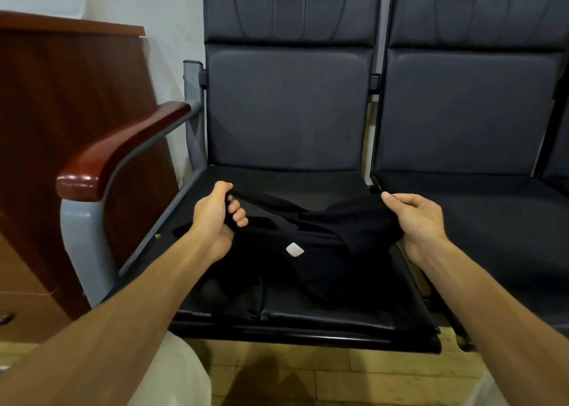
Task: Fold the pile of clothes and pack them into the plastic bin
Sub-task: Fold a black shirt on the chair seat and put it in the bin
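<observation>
The garment [323, 270] is plain black, with a white label [295, 249] at its centre. The seat [308, 316] beneath is black; the backrest [286, 113] at 12 o'clock is dark slate. At 9 o'clock the armrest [123, 150] and cabinet [61, 113] are reddish-brown and the frame [77, 236] is grey. At 6 o'clock the floor [308, 375] shows pale yellow planks.

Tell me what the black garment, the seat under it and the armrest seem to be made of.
Black garment: soft matte knit cloth, perhaps cotton; it sags in loose folds. Seat: black leather or vinyl; smooth with glossy highlights along its front edge. Armrest: reddish-brown lacquered wood or wood-look; bright glare on its rounded end.
</observation>
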Demonstrator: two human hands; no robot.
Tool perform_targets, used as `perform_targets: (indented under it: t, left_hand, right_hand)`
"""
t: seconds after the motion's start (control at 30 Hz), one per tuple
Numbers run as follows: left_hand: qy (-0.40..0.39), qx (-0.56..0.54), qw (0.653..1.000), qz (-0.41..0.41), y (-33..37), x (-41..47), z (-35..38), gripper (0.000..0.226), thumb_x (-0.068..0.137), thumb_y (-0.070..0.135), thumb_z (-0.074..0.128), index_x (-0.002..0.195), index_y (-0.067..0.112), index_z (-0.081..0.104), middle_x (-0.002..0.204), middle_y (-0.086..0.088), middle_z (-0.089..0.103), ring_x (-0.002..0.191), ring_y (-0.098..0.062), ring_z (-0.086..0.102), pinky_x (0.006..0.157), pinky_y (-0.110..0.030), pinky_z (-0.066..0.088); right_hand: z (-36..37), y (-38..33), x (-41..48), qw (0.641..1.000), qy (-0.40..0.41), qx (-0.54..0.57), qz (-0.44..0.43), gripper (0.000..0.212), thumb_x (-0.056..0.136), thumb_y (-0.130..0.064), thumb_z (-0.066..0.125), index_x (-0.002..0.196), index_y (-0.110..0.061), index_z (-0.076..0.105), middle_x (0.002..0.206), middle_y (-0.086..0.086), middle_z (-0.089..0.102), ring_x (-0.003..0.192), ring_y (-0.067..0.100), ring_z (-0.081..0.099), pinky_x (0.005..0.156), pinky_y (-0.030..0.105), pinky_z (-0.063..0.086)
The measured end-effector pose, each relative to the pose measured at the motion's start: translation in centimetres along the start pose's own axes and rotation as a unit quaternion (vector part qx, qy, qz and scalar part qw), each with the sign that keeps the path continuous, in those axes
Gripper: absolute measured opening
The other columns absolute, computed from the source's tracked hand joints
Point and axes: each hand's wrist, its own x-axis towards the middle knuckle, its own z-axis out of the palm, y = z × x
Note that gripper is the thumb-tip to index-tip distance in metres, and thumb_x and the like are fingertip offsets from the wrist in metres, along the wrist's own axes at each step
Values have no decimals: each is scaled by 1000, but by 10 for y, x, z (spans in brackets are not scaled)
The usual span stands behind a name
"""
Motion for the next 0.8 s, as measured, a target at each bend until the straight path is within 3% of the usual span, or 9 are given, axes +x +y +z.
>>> perform_targets:
  t: [0.13, 0.2, 0.27, 0.33, 0.4, 0.5, 0.6, 0.7, 0.8]
  left_hand:
    - [-173, 117, 975, -71, 10, -30, -6, 29, 88, 21, 51, 64, 16, 36, 54, 0, 35, 42, -12, 38, 39, -22, 35]
    - [-283, 224, 926, -111, 8, -47, -7, 20, 81, 21, 58, 68, 12, 45, 58, -6, 43, 49, -17, 46, 48, -26, 43]
    - [-370, 342, 853, -136, 3, -61, -9, 16, 84, 18, 64, 78, 4, 57, 68, -12, 55, 65, -20, 56, 68, -29, 47]
    - [-396, 455, 784, -143, -3, -65, -11, 30, 93, 21, 61, 65, 10, 65, 68, -4, 59, 69, -12, 55, 76, -22, 45]
    - [-363, 534, 752, -130, -9, -63, -11, 39, 94, 29, 58, 58, 17, 66, 65, 4, 59, 66, -6, 53, 79, -22, 44]
    - [-299, 574, 757, -91, -20, -55, -10, 37, 96, 35, 54, 76, 13, 75, 76, 0, 66, 76, -9, 62, 83, -27, 47]
    - [-227, 555, 800, -23, -33, -45, 0, 33, 99, 29, 50, 83, 12, 74, 75, -1, 63, 70, -11, 62, 70, -22, 47]
    - [-155, 537, 827, 61, -47, -33, 13, 25, 98, 25, 49, 92, 13, 70, 80, 3, 61, 70, -10, 59, 66, -21, 47]
    - [-133, 541, 823, 109, -59, -26, 28, 20, 97, 29, 51, 101, 18, 67, 93, 6, 63, 87, -13, 60, 81, -25, 47]
  right_hand:
    - [-18, -9, -13, 998, -44, 0, 35, 16, 81, -12, 75, 96, -8, 71, 102, 11, 72, 97, 25, 68, 89, 39, 55]
    - [-24, -13, -23, 988, -125, -55, 78, 23, 84, -22, 73, 102, -7, 72, 103, 10, 73, 96, 25, 69, 83, 38, 55]
    - [-28, -13, -32, 961, -208, -132, 127, 37, 90, -38, 64, 107, -6, 70, 106, 10, 73, 100, 27, 68, 81, 36, 54]
    - [-29, -8, -38, 938, -228, -222, 135, 44, 94, -44, 56, 107, -4, 68, 108, 13, 70, 104, 30, 65, 87, 38, 51]
    - [-29, 1, -39, 921, -209, -312, 106, 37, 96, -37, 56, 97, -2, 68, 99, 13, 69, 97, 29, 65, 89, 39, 51]
    - [-32, 12, -37, 862, -190, -468, 49, 32, 95, -35, 56, 79, -8, 57, 91, 9, 60, 91, 26, 61, 77, 33, 47]
    - [-32, 14, -35, 815, -194, -545, 22, 39, 96, -46, 50, 93, -8, 60, 105, 10, 60, 99, 27, 59, 78, 31, 44]
    - [-27, 13, -33, 810, -219, -543, 33, 59, 96, -55, 43, 128, -7, 55, 125, 10, 59, 110, 27, 57, 93, 35, 46]
    - [-23, 12, -26, 823, -242, -512, 50, 65, 92, -60, 48, 129, -7, 56, 126, 8, 59, 110, 26, 59, 98, 37, 48]
